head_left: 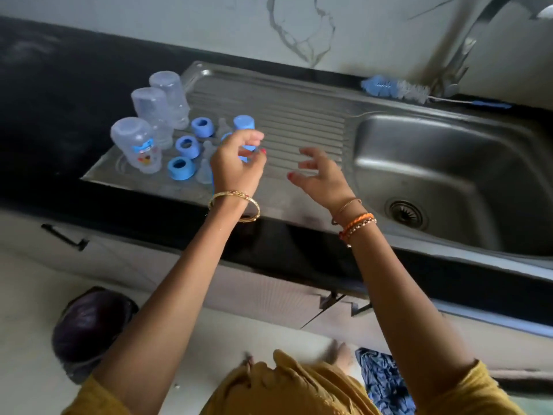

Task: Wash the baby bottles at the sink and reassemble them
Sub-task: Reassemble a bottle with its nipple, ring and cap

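Note:
Three clear baby bottles [137, 145] [152, 112] [170, 94] stand upside down at the left end of the steel draining board [299, 115]. Beside them lie three blue screw rings [203, 127] [187, 146] [181, 167] and clear teats [209, 148]. My left hand [236, 166] hovers just right of these parts, its thumb and fingers curled round a blue bottle cap [244, 122]; more blue shows under the palm. My right hand [317, 178] hangs over the ribbed board with fingers spread and nothing in it.
The sink basin [434, 181] with its drain [406, 214] lies to the right, under the tap [466, 55]. A blue and white bottle brush [395, 89] rests on the back ledge. A dark counter [45, 100] extends left. A dark bag [89, 324] and blue cloth [383, 381] lie on the floor.

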Action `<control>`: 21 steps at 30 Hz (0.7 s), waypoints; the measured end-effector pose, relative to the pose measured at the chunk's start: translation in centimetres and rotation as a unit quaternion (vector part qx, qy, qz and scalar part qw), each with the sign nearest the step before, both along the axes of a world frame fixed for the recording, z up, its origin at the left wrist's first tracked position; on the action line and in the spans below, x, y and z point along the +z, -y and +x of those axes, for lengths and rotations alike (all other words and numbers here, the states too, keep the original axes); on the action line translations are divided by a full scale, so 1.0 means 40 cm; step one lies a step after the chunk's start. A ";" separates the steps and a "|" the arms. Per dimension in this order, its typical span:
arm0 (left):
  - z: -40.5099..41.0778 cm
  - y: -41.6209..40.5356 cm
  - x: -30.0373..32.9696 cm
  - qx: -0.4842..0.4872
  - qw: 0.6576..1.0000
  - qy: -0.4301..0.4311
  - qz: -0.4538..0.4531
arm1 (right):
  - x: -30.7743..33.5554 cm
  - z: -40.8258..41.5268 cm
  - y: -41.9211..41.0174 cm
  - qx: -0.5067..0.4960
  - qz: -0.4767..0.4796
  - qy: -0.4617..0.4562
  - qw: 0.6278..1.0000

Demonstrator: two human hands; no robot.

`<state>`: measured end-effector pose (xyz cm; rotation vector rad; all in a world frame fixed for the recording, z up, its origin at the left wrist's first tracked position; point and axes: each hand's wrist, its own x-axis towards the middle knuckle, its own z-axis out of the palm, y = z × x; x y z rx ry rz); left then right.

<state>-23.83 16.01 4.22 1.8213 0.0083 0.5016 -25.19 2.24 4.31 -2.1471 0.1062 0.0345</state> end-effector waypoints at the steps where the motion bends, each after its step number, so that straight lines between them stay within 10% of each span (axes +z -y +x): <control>1: -0.005 -0.034 -0.004 0.023 1.000 0.001 -0.004 | 0.004 -0.001 -0.036 0.003 0.007 0.006 1.000; 21: -0.005 -0.180 -0.084 0.024 0.984 -0.164 0.069 | -0.040 0.045 -0.252 0.057 -0.134 0.043 0.988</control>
